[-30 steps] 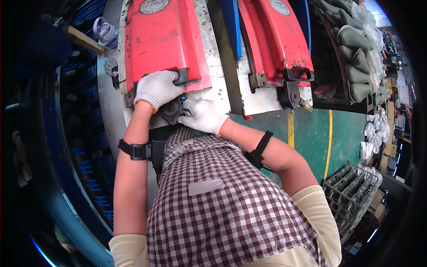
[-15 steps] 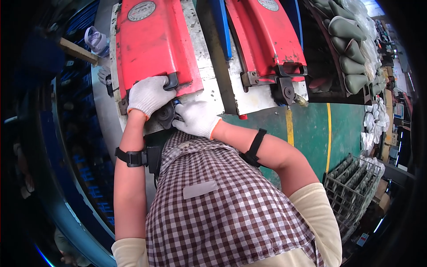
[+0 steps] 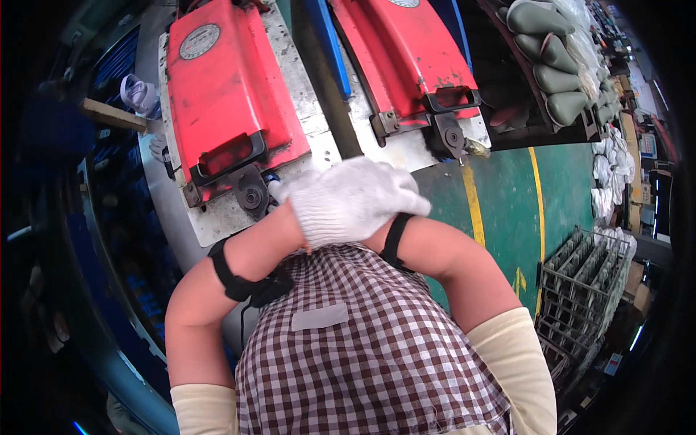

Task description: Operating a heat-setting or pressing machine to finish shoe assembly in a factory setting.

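Note:
My left hand [image 3: 355, 199], in a white knit glove, reaches across over my right wrist. Its fingers point right, stretched out, and nothing shows in them. Beneath it, my right hand [image 3: 295, 183] is mostly covered; a gloved part shows beside the black round latch [image 3: 251, 194] at the near end of the left red machine cover [image 3: 225, 94]. What the right fingers do there is hidden. A small blue part [image 3: 271, 177] sits between the latch and that glove. The cover's black handle [image 3: 233, 155] is free of both hands.
A second red cover [image 3: 406, 54] with its own handle and latch stands to the right, past a blue bar [image 3: 330, 47]. Olive-green boot-like forms [image 3: 558, 76] are racked at far right. A wire rack [image 3: 583, 283] stands on the green floor [image 3: 500, 196].
My left hand has let go of the black handle on the left cover and swung right, crossing over my right wrist. The view has shifted, so the machines appear further left.

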